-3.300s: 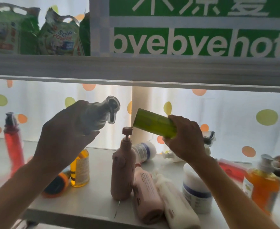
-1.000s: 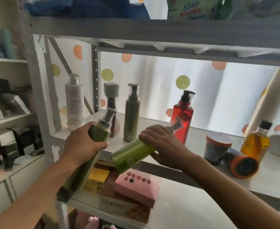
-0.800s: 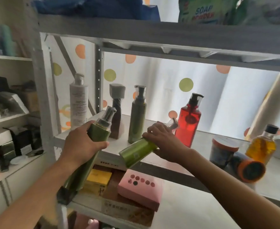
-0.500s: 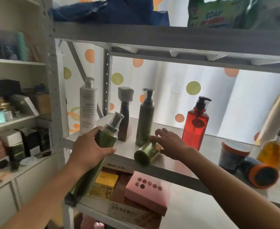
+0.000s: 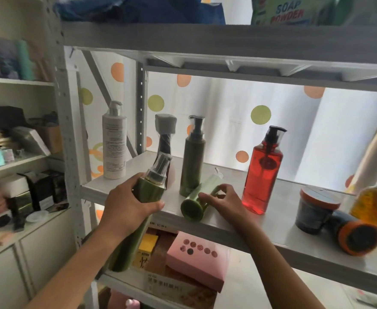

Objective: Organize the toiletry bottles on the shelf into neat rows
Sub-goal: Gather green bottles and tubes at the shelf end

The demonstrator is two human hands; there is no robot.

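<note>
My left hand [image 5: 128, 207] grips a tall dark green pump bottle [image 5: 148, 190] just in front of the shelf's [image 5: 261, 224] front edge, tilted with its clear cap up. A shorter green bottle [image 5: 194, 202] lies on its side on the shelf with its base toward me. My right hand [image 5: 222, 200] rests on it with fingers loosely curved over its side. Standing behind are a white pump bottle [image 5: 114, 142], a dark bottle with a grey cap [image 5: 165, 134], an upright green pump bottle [image 5: 193, 157] and a red pump bottle [image 5: 262, 175].
At the right of the shelf stand a dark jar with an orange lid [image 5: 315, 209], a toppled orange-ended bottle [image 5: 354, 234] and a yellow oil bottle [image 5: 375, 201]. A pink box [image 5: 197, 258] lies on the shelf below. The upper shelf board [image 5: 227, 39] overhangs. A side cabinet [image 5: 16, 139] stands left.
My right hand has laid the shorter green bottle down on the shelf and loosened its hold. My left hand has kept its green bottle near the front edge. The view shifted left.
</note>
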